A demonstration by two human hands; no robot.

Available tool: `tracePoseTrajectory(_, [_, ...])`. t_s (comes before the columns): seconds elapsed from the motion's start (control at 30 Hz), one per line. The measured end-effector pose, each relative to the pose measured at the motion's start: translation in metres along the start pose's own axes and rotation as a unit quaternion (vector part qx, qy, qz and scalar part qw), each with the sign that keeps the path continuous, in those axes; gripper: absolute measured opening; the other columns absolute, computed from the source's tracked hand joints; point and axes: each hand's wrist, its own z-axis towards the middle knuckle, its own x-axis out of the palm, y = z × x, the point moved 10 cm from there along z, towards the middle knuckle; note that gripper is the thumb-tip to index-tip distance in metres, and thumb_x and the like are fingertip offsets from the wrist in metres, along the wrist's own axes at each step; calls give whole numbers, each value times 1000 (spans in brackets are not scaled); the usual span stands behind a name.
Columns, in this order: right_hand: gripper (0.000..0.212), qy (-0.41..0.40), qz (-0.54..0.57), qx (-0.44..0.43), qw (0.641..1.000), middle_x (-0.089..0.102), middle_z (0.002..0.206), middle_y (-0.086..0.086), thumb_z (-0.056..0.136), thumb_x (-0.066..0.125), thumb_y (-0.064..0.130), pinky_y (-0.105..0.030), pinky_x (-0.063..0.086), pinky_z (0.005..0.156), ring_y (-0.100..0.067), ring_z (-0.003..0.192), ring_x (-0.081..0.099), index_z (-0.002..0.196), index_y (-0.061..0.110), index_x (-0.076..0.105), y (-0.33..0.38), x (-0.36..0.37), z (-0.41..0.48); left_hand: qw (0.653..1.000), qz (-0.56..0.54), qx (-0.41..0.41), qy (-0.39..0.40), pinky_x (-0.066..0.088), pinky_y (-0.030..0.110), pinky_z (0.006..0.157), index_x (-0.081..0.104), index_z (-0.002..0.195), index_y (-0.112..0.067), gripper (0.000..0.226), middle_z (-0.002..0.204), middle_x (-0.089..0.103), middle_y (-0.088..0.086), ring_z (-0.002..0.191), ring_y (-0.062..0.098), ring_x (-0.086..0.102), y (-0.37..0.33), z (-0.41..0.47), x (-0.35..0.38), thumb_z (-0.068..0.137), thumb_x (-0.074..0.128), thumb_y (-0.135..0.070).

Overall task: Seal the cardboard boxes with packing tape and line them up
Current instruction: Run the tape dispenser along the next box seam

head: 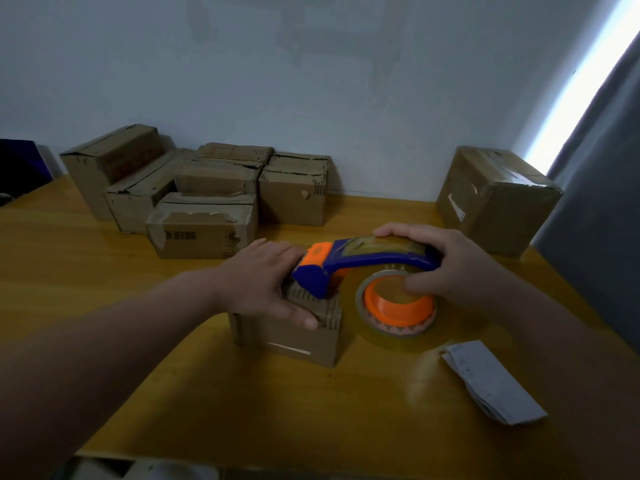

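Note:
A small cardboard box stands on the yellow wooden table in front of me. My left hand lies on its top, fingers over the far side and thumb curled over the near edge, holding it. My right hand grips the blue and orange tape dispenser by its handle. The dispenser's front end rests on the box top, right by my left hand. Its roll of clear tape with an orange core hangs beside the box on the right.
Several cardboard boxes are stacked against the wall at the back left. A larger taped box stands at the back right. A folded white paper lies at the front right. A grey curtain hangs along the right edge.

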Motion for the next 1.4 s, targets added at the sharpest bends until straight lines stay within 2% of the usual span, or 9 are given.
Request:
tracePoseTrajectory(0.17, [62, 39, -48, 9, 998, 65, 100, 2, 74, 78, 19, -33, 56, 72, -20, 81, 63, 115, 55, 49, -1, -3, -8, 999, 43, -16, 13, 23, 25, 103, 26, 143, -26, 129, 128, 41, -9, 109, 2, 31, 4, 1, 5, 41, 14, -104])
tracePoseTrajectory(0.33, [67, 41, -51, 28, 997, 63, 105, -7, 74, 79, 12, -45, 55, 77, -27, 86, 63, 111, 60, 51, -25, -25, -29, 995, 89, -42, 33, 22, 26, 106, 22, 144, -19, 137, 128, 38, -6, 109, 4, 30, 8, 2, 8, 37, 6, -104])
tracePoseTrajectory(0.47, [71, 46, -29, 41, 998, 56, 112, 8, 74, 78, 7, -32, 57, 72, -14, 87, 62, 118, 55, 48, -43, -18, -37, 993, 93, -52, 50, 15, 29, 111, 14, 149, -17, 143, 139, 34, -2, 124, 11, 30, 9, 1, 10, 36, 3, -104])
tracePoseTrajectory(0.57, [72, 27, 3, 45, 999, 53, 112, 13, 74, 77, 3, -29, 55, 72, -10, 89, 60, 118, 53, 48, -48, -14, -41, 987, 115, -77, 77, -9, 37, 114, -10, 151, -16, 142, 160, -2, 2, 146, 16, -2, 10, -3, 14, 39, 3, -102])
tracePoseTrajectory(0.67, [69, 22, 38, 43, 998, 52, 112, 16, 67, 78, 14, -25, 54, 71, -6, 91, 59, 117, 53, 50, -49, -8, -47, 982, 130, -128, 50, -11, 33, 109, -18, 149, -13, 129, 158, -19, 7, 145, 19, -16, 14, -16, 11, 52, 7, -96])
tracePoseTrajectory(0.87, [68, -11, 69, 39, 997, 55, 109, 12, 57, 72, 20, -39, 55, 74, -18, 90, 60, 111, 58, 55, -55, 1, -51, 976, 118, -181, 4, -9, 33, 110, -11, 150, -9, 130, 159, -10, 12, 147, 21, -7, 13, -34, 18, 50, -5, -92])
tracePoseTrajectory(1.1, [70, -60, 106, 42, 992, 57, 101, 21, 54, 73, 17, -39, 55, 74, -20, 88, 61, 111, 55, 58, -62, 6, -56, 986, 119, -120, 12, -1, 28, 113, -11, 151, -14, 114, 159, -14, 7, 147, 18, -7, -30, -24, 20, 64, -2, -86])
tracePoseTrajectory(1.23, [68, -90, 121, 39, 988, 57, 97, 17, 56, 74, 13, -27, 53, 65, -20, 85, 59, 113, 47, 59, -60, 6, -61, 988, 121, -97, 1, 7, 32, 117, -10, 151, -18, 112, 159, -12, 3, 147, 15, -5, -37, -19, 21, 57, -12, -79])
tracePoseTrajectory(1.4, [63, -136, 131, 26, 982, 61, 97, 17, 57, 72, 16, -21, 51, 62, -11, 81, 62, 110, 47, 61, -57, 11, -66, 994, 100, -46, -6, 1, 23, 109, -9, 151, -25, 89, 159, -9, -4, 146, 8, -4, -38, -15, 22, 75, 3, -72])
